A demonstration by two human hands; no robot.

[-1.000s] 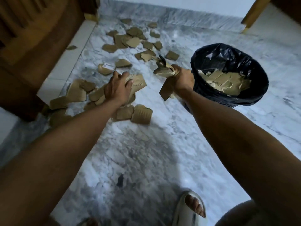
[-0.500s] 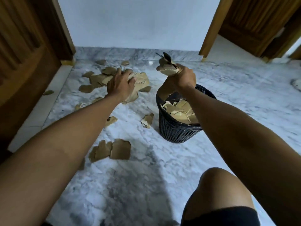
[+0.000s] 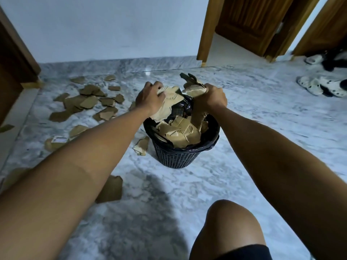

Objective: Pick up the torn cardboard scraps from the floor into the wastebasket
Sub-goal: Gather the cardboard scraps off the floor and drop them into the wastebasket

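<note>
Both my hands have swung over the wastebasket (image 3: 178,156) since a moment ago, so this load is ready to drop. My left hand (image 3: 149,99) and right hand (image 3: 210,98) each grip torn scraps (image 3: 170,102) above its rim; more loose scraps (image 3: 88,102) lie left of it, with open floor (image 3: 262,113) to its right.

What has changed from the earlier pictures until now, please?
Both hands carried their cardboard scraps from the floor pile to above the wastebasket. The left hand and right hand still grip their bundles; nothing is let go yet. The wastebasket is still partly full, and many scraps remain on the floor.
</note>
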